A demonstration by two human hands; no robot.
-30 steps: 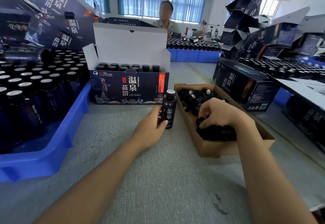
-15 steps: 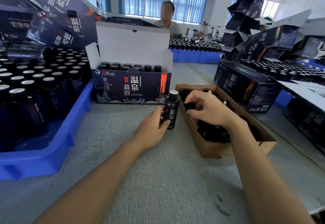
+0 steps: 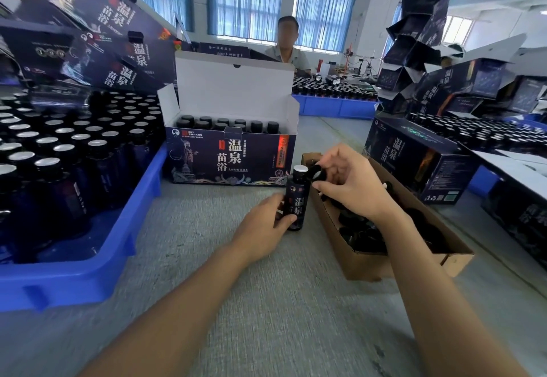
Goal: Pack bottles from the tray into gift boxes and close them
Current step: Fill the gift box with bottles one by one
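A small dark bottle [image 3: 297, 199] with a silver foil top stands upright on the grey table, and my left hand [image 3: 263, 228] grips its lower body. My right hand [image 3: 350, 182] pinches a black cap [image 3: 316, 173] just right of the bottle's neck, above the cardboard box of caps [image 3: 384, 261]. Behind the bottle stands an open dark gift box [image 3: 231, 156], lid flap up, with several capped bottles inside. At the left, a blue tray [image 3: 97, 261] carries many foil-topped bottles.
A closed gift box [image 3: 414, 157] lies to the right of the cap box. More boxes are stacked at the back left and right, with further trays of bottles. A person sits across the table behind the open box.
My right hand rose out of the cap box with a black cap and moved left toward the bottle's top. My left hand kept its grip on the bottle.
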